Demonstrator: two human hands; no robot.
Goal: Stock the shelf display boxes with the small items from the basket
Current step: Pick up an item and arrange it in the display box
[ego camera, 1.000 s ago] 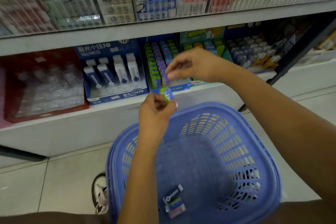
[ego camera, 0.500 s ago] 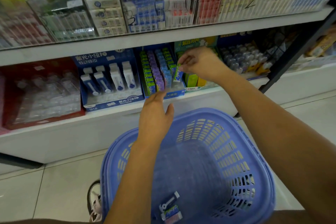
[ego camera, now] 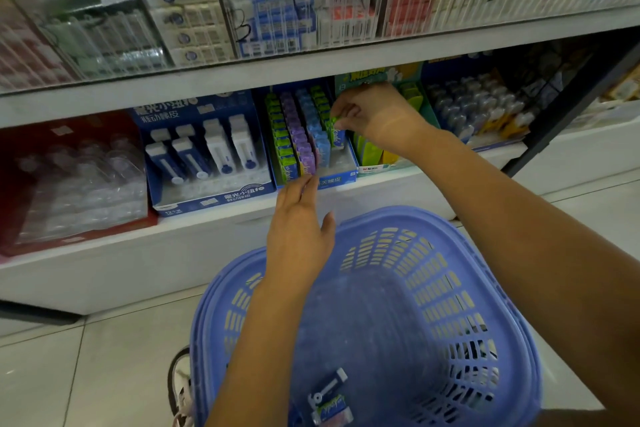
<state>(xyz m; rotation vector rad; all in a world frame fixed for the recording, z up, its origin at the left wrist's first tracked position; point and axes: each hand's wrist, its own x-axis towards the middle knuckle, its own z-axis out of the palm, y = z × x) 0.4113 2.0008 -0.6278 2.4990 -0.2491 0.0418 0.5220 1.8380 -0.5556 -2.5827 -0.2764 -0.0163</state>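
My right hand (ego camera: pixel 372 113) pinches a small green eraser pack (ego camera: pixel 337 134) at the right-hand row of a blue display box (ego camera: pixel 341 179), which holds rows of green, purple and blue packs. My left hand (ego camera: pixel 299 230) hovers with straight fingers and holds nothing, just below the box front and above the blue basket (ego camera: pixel 491 302). At the basket's bottom lie a white-and-blue push eraser (ego camera: pixel 327 386) and two small packs (ego camera: pixel 330 409).
A larger blue box of push erasers (ego camera: pixel 204 163) stands left of the display box, a red box of clear cases (ego camera: pixel 69 177) further left. A green box (ego camera: pixel 408 100) and a box of small bottles (ego camera: pixel 485 107) sit right. An upper shelf edge (ego camera: pixel 311 66) overhangs.
The green pack passed from my left hand to my right, which carried it up into the display box. My left hand let go and opened. The view moved closer to the shelf.
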